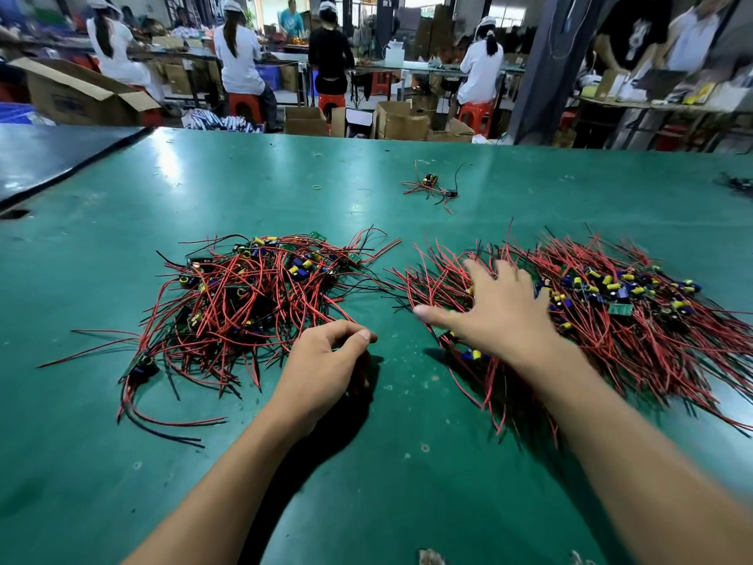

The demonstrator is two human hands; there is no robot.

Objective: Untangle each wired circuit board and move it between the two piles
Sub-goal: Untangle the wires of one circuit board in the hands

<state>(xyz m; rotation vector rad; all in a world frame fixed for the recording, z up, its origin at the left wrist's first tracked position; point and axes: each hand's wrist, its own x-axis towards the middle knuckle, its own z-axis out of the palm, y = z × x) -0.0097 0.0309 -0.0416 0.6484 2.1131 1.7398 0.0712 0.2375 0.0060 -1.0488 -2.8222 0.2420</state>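
Right hand: my right hand [497, 316] lies spread over the near left edge of the right pile of green circuit boards with red and black wires [611, 303]. The fingers are straight and grip nothing. It is blurred.
Left hand: my left hand [326, 360] rests on the green table mat [244, 169] just beside the near right edge of the left pile of the same wired boards [252, 295]. The fingers are curled, thumb towards forefinger. I cannot tell whether it pinches a thin wire.
Task's thing: no single board is lifted free yet. Both heaps lie loose on the mat, and a few leads reach into the gap between them.
Risk: I judge that the interlaced leads would drag neighbouring boards along on any pull. They could then bridge the gap and mix the piles. A hard tug could strain a joint.
Containers: open brown cardboard boxes [399, 122] stand on the floor beyond the far edge. I cannot see what is in them.
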